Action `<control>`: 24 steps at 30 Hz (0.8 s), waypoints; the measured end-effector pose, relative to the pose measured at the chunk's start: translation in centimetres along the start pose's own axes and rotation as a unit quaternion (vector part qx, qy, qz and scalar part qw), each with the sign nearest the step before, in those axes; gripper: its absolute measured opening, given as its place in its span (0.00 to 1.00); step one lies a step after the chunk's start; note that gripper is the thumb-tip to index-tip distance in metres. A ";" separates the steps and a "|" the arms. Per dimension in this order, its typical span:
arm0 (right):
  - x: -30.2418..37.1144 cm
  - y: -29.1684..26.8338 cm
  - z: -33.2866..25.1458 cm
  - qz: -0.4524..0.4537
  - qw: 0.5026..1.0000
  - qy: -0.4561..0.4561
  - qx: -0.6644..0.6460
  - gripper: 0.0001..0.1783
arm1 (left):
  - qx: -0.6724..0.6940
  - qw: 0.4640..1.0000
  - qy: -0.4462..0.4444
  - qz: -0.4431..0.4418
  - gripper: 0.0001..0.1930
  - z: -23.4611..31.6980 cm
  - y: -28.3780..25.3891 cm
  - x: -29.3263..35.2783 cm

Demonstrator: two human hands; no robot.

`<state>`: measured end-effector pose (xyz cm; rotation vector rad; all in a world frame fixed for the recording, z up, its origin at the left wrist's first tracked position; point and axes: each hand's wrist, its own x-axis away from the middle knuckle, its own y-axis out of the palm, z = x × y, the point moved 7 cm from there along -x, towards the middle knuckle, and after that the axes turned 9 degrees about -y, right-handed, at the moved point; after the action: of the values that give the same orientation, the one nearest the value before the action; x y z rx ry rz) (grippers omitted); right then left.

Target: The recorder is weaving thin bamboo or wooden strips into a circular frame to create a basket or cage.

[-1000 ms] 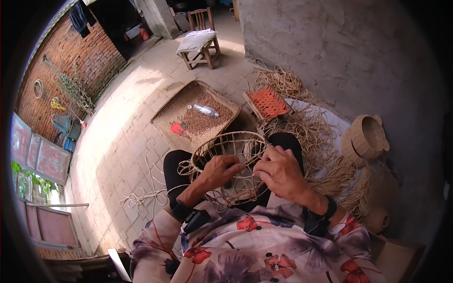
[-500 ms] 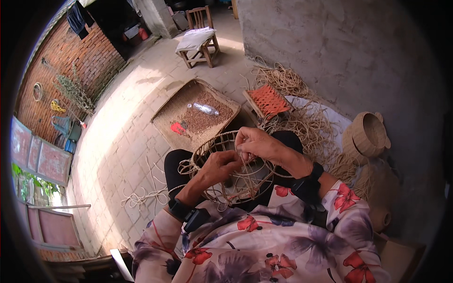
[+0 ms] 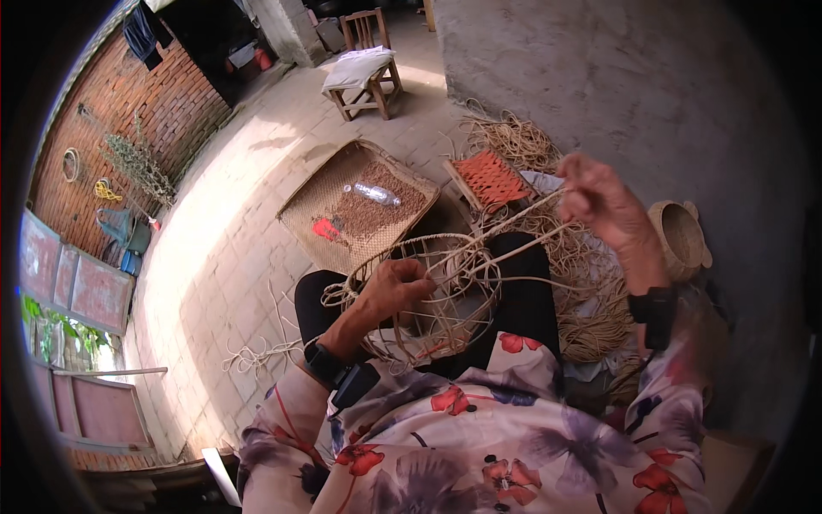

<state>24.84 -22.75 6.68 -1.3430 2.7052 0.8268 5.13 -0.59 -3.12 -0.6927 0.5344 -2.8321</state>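
An open, half-woven basket (image 3: 428, 238) of pale cord rests in my lap between my knees, with loose strands crossing inside it. Out to the right, my right hand (image 3: 597, 201) is raised with its fingers closed on a length of cord (image 3: 527, 213). The cord runs taut back to the basket's right side, and another strand stretches below it. My left hand (image 3: 396, 289) stays over the basket's left part, fingers curled together. What they pinch is hidden.
Ahead lies a square woven tray (image 3: 295, 214) holding brown bits, a clear plastic bottle (image 3: 377, 195) and something red. Right of it are a stool with an orange woven seat (image 3: 490, 182), heaps of cord (image 3: 591, 317) and a round basket (image 3: 676, 236). A wooden chair (image 3: 370, 90) stands farther off.
My right hand has moved from the basket's middle out to the right and upward, drawing the cord with it. My left hand has stayed almost in place at the basket.
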 end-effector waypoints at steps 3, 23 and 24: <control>3.1 -10.9 -8.1 0.121 0.989 -0.066 0.047 0.12 | 0.020 0.999 -0.028 -0.025 0.08 -0.1 -1.4 -1.2; 11.9 -11.6 3.0 0.069 0.903 0.140 0.399 0.13 | 0.061 0.996 0.002 -0.064 0.07 0.2 -2.4 -3.9; 11.6 -6.2 6.0 -0.032 0.931 0.172 0.320 0.15 | 0.067 0.996 -0.002 -0.064 0.08 0.4 -2.3 -3.5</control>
<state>20.82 -31.57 -3.97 -1.4757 2.7495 -0.3280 8.18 2.35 -3.38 -0.7300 0.3052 -2.9502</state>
